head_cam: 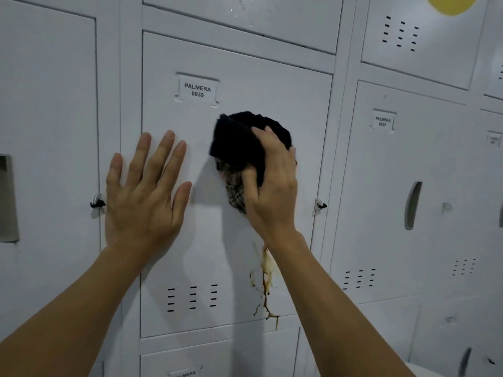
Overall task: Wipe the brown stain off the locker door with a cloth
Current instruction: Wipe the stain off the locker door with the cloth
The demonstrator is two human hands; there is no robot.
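A pale grey locker door (190,240) labelled PALMERA 0039 fills the middle of the view. A brown stain (266,284) runs in drips down its lower right part, reaching the door's bottom edge. My right hand (272,186) presses a bunched black cloth (239,142) with a checked patch against the door, above the stain. My left hand (144,191) lies flat with fingers spread on the door's left edge, holding nothing. My right forearm hides part of the stain's upper end.
Vent slots (192,297) sit low on the door. Latches stand at the door's left (96,202) and right (320,204) sides. More grey lockers surround it, one labelled door (382,122) to the right with a recessed handle (412,205).
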